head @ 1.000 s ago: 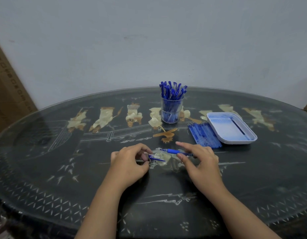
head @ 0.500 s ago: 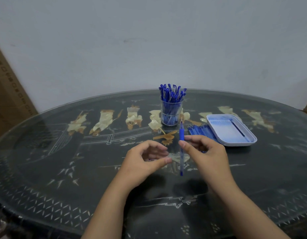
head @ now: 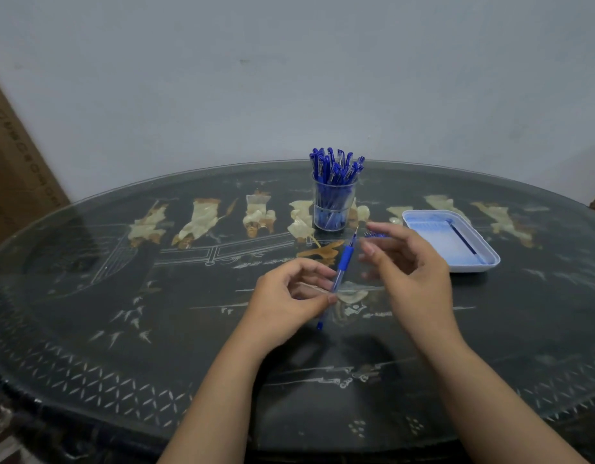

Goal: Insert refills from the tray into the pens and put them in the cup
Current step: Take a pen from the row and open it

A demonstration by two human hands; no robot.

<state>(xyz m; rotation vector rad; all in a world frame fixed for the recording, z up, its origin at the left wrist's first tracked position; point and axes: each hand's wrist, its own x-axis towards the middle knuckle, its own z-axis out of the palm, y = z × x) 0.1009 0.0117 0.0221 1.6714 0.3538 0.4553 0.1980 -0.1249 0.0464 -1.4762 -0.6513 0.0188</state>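
1. Pen (head: 345, 261): now pinched in the left hand (head: 289, 303) btwn thumb and fingertips at the clear lower barrel. It is tilted, tip up and away toward the cup (head: 334, 212), back end low and toward the person, lifted off the surface (head: 155, 329).
2. Change: 0.5 s ago the right hand (head: 413, 269) held this pen near upright and the left was empty beside it. 1.0 s ago both hands worked on it while it was held level. So the pen has passed right to left.
3. Right hand now: let go, fingers loosely spread and holding nothing, just beside the pen's blue grip, not touching as far as can be seen. It is motion-blurred.
4. Meaning (judgement): the pen looks whole, so the refill step for this one seems done. Dropping it in the cup is prob. next, w/ the right hand free to fetch another refill.
5. Cup: behind the hands, packed w/ blue pens.
6. Tray (head: 475, 267): right of the cup, one refill (head: 463, 241) left inside. A few loose refills (head: 376, 234) peek out behind the right hand's fingers.
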